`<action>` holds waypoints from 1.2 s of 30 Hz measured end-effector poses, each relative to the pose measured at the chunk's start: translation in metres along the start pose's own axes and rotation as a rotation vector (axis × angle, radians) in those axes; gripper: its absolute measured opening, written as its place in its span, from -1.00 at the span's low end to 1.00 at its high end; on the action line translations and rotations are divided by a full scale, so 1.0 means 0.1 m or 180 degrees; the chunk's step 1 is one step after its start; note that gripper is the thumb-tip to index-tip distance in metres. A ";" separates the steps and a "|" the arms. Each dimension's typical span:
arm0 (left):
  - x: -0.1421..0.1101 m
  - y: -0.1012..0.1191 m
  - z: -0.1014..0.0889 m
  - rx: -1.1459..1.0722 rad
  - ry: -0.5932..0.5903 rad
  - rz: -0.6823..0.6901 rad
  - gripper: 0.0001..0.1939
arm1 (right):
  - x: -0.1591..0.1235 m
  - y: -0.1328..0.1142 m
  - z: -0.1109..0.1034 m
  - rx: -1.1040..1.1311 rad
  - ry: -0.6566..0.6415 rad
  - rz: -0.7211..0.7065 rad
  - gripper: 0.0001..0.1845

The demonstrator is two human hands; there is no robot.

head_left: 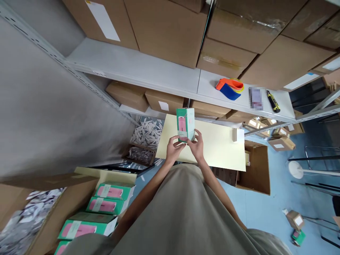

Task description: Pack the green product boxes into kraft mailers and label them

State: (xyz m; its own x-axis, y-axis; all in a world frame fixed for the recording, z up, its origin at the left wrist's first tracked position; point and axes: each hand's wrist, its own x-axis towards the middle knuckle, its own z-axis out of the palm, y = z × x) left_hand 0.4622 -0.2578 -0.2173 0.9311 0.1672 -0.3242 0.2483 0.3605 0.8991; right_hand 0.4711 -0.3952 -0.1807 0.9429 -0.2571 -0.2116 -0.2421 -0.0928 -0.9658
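A green and white product box (182, 122) with a pink item printed on its front stands upright between my hands over the pale yellow tabletop (212, 152). My left hand (174, 148) grips its lower left part, fingers curled at the bottom edge. On the other side my right hand (196, 144) holds the lower right corner, with the thumb near the base. Whether the box rests on the table or is slightly raised, I cannot tell. A small white box (238, 135) sits at the table's right end.
Cardboard boxes (170, 32) fill the shelf above. On the shelf edge lie an orange and blue tape dispenser (230, 88) and a yellow-black utility knife (273, 101). Green boxes (106, 205) are stacked at lower left. An open carton (256, 166) stands right of the table.
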 end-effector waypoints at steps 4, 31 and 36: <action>0.05 0.06 -0.14 -0.0472 -0.0116 -0.0743 -0.33 | 0.02 -0.01 -0.12 0.0915 -0.0163 0.0468 -0.22; -0.18 -0.09 -0.08 -0.0609 -0.0417 -0.0936 -0.45 | -0.08 0.27 -0.25 0.1033 -0.0373 0.0630 -0.20; -0.16 -0.09 -0.11 -0.0754 -0.0350 -0.1138 -0.48 | -0.08 0.37 -0.35 0.1265 -0.0511 0.0698 -0.17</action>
State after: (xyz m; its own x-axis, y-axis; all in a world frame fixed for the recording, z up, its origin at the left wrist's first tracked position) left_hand 0.4420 -0.2541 -0.2235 0.8238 -0.1004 -0.5579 0.5040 0.5803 0.6397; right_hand 0.4470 -0.4302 -0.2091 0.9103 -0.0748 -0.4070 -0.3626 0.3300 -0.8716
